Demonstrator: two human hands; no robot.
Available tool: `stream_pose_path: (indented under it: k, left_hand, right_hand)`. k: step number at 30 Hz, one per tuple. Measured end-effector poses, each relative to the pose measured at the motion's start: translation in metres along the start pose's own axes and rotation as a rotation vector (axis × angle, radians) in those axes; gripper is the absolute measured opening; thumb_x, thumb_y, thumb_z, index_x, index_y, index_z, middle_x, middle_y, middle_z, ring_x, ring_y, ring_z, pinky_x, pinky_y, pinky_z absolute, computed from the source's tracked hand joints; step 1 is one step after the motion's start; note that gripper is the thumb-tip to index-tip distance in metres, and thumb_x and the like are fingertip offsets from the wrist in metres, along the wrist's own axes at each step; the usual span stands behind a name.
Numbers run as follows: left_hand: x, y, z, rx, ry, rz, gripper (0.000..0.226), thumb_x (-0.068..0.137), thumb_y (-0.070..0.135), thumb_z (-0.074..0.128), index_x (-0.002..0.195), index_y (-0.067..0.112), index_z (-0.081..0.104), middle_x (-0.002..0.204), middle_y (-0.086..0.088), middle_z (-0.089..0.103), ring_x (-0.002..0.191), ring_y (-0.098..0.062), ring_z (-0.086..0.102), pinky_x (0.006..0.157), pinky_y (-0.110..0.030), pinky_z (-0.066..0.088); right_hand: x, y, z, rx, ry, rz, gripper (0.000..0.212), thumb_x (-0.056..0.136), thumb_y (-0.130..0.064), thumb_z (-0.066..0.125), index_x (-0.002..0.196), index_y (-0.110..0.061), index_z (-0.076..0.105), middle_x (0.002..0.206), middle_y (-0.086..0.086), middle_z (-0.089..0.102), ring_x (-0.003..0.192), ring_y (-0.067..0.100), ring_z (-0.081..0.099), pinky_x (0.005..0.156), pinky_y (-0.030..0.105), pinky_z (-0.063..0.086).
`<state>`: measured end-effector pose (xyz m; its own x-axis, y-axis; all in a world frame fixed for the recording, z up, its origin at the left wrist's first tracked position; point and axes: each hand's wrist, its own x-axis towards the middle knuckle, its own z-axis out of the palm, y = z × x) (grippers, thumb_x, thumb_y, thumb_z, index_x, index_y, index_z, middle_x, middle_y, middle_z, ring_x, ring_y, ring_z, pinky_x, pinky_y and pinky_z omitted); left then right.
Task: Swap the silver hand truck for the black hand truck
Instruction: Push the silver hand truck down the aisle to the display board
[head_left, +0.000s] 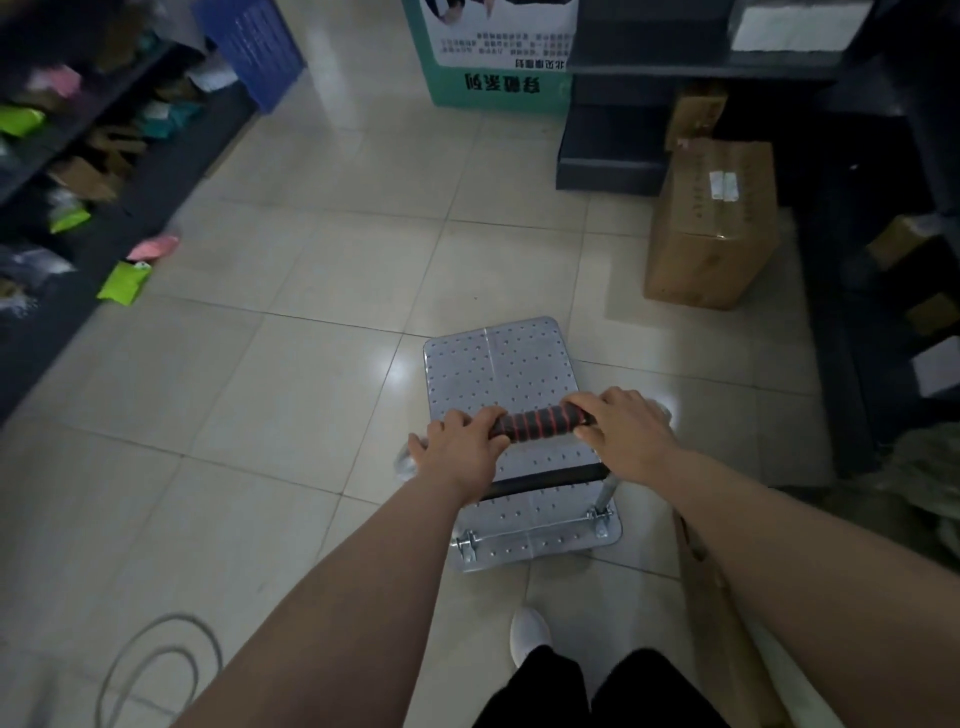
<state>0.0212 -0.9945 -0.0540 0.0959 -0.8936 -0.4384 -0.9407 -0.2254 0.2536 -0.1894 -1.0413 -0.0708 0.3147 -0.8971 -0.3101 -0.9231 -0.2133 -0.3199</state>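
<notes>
Both hands hold the handle (540, 420) of the silver truck (501, 364), which stands on the tiled floor (291, 364) in the middle of an aisle, right in front of the person. The left hand (460, 447) is wrapped around the left end of the handle, fingers curled over the black grip with its red rings. The right hand (623, 431) is closed on the right end the same way, knuckles up. The handle crosses above the truck's perforated metal deck, and the deck's near edge shows hinge brackets (467, 545) where the handle posts meet it. A white shoe (529, 634) and dark trouser legs show just behind the deck. To the right, a cardboard box (711, 223) sits on the floor against dark shelving (883, 260). Ahead stands a green and white carton (493, 78) with printed characters, and a blue crate (249, 47) lies to its left. Shelves (78, 156) on the left hold green and pink packets, some blurred; one green packet (124, 280) and one pink packet (153, 247) rest at the shelf's foot. A grey cable (156, 665) loops on the floor at lower left. No black truck can be made out.
</notes>
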Motion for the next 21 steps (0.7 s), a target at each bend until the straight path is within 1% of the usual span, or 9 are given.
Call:
stream_pose_path:
  k: [4, 11, 15, 21]
  left_hand:
    - [0.049, -0.004, -0.031, 0.039, -0.006, -0.038, 0.036, 0.098, 0.047, 0.032, 0.134, 0.044, 0.032, 0.131, -0.008, 0.042, 0.121, -0.031, 0.039, 0.106, -0.063, 0.021]
    - [0.150, -0.011, -0.084, 0.062, 0.038, -0.086, 0.040, 0.098, 0.047, 0.033, 0.137, 0.043, 0.031, 0.130, -0.008, 0.042, 0.121, -0.031, 0.039, 0.106, -0.058, 0.025]
    - [0.209, -0.007, -0.112, 0.029, 0.029, -0.136, 0.041, 0.097, 0.044, 0.035, 0.138, 0.042, 0.031, 0.132, -0.009, 0.040, 0.125, -0.031, 0.036, 0.107, -0.060, 0.023]
    - [0.290, -0.002, -0.151, -0.030, 0.020, -0.159, 0.040, 0.098, 0.043, 0.036, 0.138, 0.043, 0.033, 0.135, -0.010, 0.039, 0.129, -0.032, 0.032, 0.109, -0.059, 0.018]
  right_hand:
    - [0.057, -0.008, -0.019, -0.013, -0.020, -0.002, 0.035, 0.093, -0.040, 0.047, 0.127, -0.043, 0.039, 0.112, 0.002, 0.054, 0.110, 0.026, 0.048, 0.098, 0.049, 0.036]
    - [0.172, -0.015, -0.048, -0.024, -0.023, -0.041, 0.037, 0.094, -0.044, 0.043, 0.130, -0.043, 0.035, 0.118, 0.004, 0.052, 0.113, 0.027, 0.046, 0.100, 0.048, 0.035]
    - [0.241, -0.012, -0.070, -0.024, -0.068, -0.062, 0.037, 0.093, -0.045, 0.044, 0.129, -0.044, 0.034, 0.117, 0.004, 0.052, 0.111, 0.026, 0.046, 0.097, 0.047, 0.035]
    - [0.329, -0.008, -0.102, -0.018, -0.087, -0.076, 0.040, 0.093, -0.045, 0.045, 0.131, -0.045, 0.033, 0.116, 0.003, 0.052, 0.112, 0.026, 0.046, 0.100, 0.049, 0.035]
